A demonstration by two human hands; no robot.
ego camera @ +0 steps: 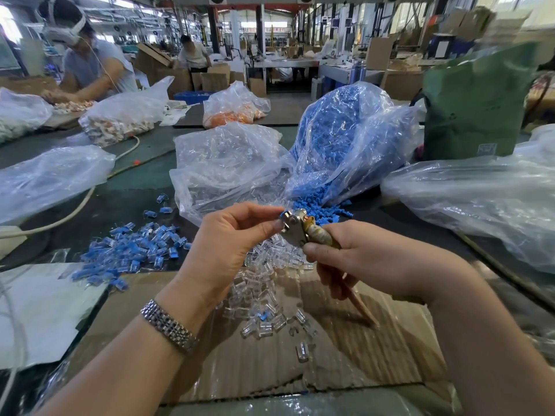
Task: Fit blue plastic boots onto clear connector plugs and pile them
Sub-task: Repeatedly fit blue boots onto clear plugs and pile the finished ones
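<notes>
Mid-cycle, as I read it. My right hand (360,259) has its fingers curled round the wrapped handles of a small metal plier-like tool (295,228), head pointing up and left. My left hand (231,232) pinches at the tool's head with thumb and forefinger; a blue boot (283,215) shows just at the fingertips, against the metal. Whether a clear plug sits inside that pinch I cannot tell.

Done so far: a pile of finished pieces (132,250), blue on clear, lies toward the left of the table, just beyond the far-left corner of the cardboard sheet (345,364).

Left to do, and it looks like a great deal: loose clear plugs (264,283) are strewn across the cardboard under my hands, spilling from the clear bag (222,163) behind. Loose boots (327,205) pour from the blue-filled bag (348,139) at centre-right, which is nearly full.

Judgement: early in the batch; this one piece not yet on the pile.
</notes>
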